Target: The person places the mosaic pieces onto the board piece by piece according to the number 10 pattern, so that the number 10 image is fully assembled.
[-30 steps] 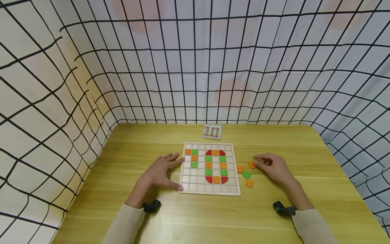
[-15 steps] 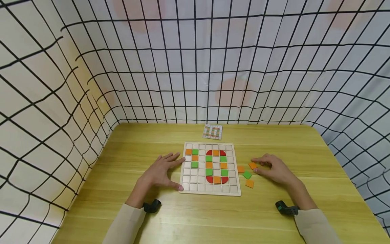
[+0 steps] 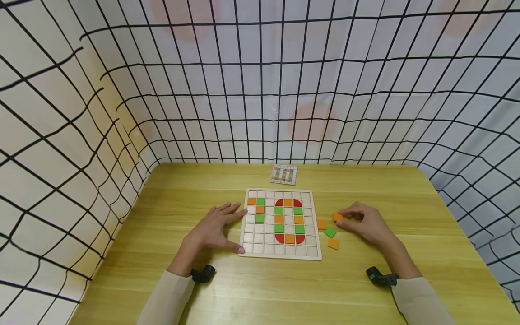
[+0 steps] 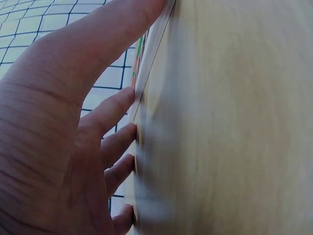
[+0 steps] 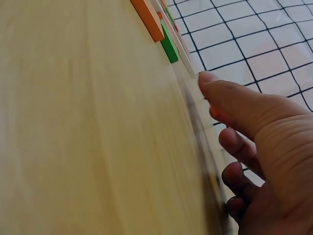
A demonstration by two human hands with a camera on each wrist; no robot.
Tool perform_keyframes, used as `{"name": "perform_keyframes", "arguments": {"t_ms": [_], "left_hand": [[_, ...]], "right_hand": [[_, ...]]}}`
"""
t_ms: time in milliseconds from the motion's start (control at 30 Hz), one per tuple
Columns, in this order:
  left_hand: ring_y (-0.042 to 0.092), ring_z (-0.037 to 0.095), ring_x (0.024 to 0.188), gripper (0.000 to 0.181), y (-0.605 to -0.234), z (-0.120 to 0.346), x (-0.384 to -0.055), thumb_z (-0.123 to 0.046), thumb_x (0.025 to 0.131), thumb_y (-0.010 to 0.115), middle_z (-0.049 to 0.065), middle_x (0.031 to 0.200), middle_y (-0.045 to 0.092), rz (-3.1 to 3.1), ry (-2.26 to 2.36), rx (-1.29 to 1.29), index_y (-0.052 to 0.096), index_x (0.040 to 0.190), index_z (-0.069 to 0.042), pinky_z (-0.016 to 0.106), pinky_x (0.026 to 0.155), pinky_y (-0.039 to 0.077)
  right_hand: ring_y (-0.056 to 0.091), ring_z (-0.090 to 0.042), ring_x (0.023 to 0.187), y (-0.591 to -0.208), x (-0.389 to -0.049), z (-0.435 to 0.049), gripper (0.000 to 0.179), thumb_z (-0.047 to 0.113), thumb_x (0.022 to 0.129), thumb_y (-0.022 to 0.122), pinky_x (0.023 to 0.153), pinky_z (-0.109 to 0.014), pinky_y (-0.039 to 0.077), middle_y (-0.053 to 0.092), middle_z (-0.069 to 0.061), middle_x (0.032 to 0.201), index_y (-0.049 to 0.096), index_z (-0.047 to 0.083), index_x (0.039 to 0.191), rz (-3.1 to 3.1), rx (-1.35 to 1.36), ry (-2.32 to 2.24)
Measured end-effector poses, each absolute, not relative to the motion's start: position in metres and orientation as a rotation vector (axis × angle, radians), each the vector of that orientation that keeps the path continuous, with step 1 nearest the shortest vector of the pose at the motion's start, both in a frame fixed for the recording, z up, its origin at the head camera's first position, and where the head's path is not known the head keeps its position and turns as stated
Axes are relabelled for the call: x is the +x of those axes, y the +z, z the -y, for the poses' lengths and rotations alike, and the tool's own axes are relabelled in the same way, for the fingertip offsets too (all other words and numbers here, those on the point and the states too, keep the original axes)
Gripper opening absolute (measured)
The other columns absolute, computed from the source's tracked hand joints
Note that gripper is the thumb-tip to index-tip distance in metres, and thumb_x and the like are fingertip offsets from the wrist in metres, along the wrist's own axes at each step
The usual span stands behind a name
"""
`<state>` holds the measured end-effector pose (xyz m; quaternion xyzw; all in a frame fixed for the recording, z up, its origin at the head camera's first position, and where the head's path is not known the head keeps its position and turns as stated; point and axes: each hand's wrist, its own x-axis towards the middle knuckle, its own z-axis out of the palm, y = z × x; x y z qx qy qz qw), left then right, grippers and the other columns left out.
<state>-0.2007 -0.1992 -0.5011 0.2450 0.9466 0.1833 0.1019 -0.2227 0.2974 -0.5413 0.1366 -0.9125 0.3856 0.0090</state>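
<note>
A pale square grid board point(image 3: 269, 250) lies on the table, with orange, green and red tiles set in some of its cells. My left hand point(image 3: 213, 229) rests at the board's left edge, fingers spread, thumb at the near corner. Right of the board, my right hand point(image 3: 363, 221) pinches a square orange tile point(image 3: 337, 217) between thumb and fingers; in the right wrist view the thumb and fingers mostly hide it. Beside the board's right edge lie an orange tile point(image 3: 321, 225), a green tile point(image 3: 330, 232) and another orange tile point(image 3: 333, 243).
A small printed pattern card point(image 3: 284, 174) lies behind the board. The wooden table point(image 3: 260, 293) ends at the back against a white wall covering with black grid lines point(image 3: 260, 108), which also closes both sides.
My right thumb and fingers have closed on the orange tile, which now sits slightly higher in the view. The left hand keeps its place at the board.
</note>
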Motion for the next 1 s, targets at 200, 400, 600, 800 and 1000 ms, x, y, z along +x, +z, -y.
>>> {"name": "perform_keyframes", "arguments": {"t_ms": [200,400,600,800,1000], "left_hand": [[0.018,0.034,0.160,0.116,-0.501,0.199,-0.201,-0.080,0.062,0.081,0.001,0.172,0.025,-2.793,0.535,0.720,0.039,0.160,-0.033,0.067,0.126,0.012],[0.018,0.034,0.160,0.116,-0.500,0.199,-0.201,-0.080,0.062,0.081,0.001,0.172,0.025,-2.795,0.524,0.718,0.038,0.160,-0.034,0.067,0.126,0.012],[0.018,0.034,0.160,0.116,-0.500,0.199,-0.201,-0.080,0.063,0.081,0.001,0.172,0.025,-2.794,0.521,0.720,0.038,0.160,-0.034,0.067,0.126,0.012],[0.018,0.034,0.160,0.116,-0.502,0.199,-0.202,-0.082,0.063,0.079,0.001,0.172,0.025,-2.799,0.513,0.728,0.037,0.160,-0.035,0.067,0.126,0.012],[0.020,0.036,0.159,0.116,-0.502,0.200,-0.201,-0.080,0.063,0.081,0.004,0.171,0.027,-2.815,0.510,0.757,0.039,0.160,-0.032,0.070,0.124,0.015]], "right_hand": [[0.057,-0.012,0.087,-0.536,-0.223,-0.287,0.033,0.040,0.086,0.085,0.074,-0.022,0.047,0.071,0.003,0.103,0.079,0.021,0.112,2.818,0.415,1.222],[0.057,-0.018,0.090,-0.530,-0.225,-0.272,0.035,0.043,0.085,0.085,0.076,-0.024,0.047,0.071,0.001,0.103,0.079,0.021,0.112,2.821,0.400,1.301],[0.050,-0.022,0.088,-0.519,-0.226,-0.252,0.038,0.046,0.083,0.086,0.073,-0.030,0.042,0.068,0.000,0.099,0.080,0.020,0.111,2.842,0.369,1.299],[0.048,-0.022,0.084,-0.512,-0.229,-0.232,0.035,0.045,0.082,0.087,0.069,-0.030,0.039,0.066,0.001,0.093,0.081,0.021,0.107,2.852,0.385,1.298],[0.049,-0.024,0.081,-0.508,-0.230,-0.204,0.027,0.035,0.083,0.088,0.066,-0.029,0.038,0.062,-0.002,0.087,0.082,0.020,0.104,2.801,0.471,1.430]]}}
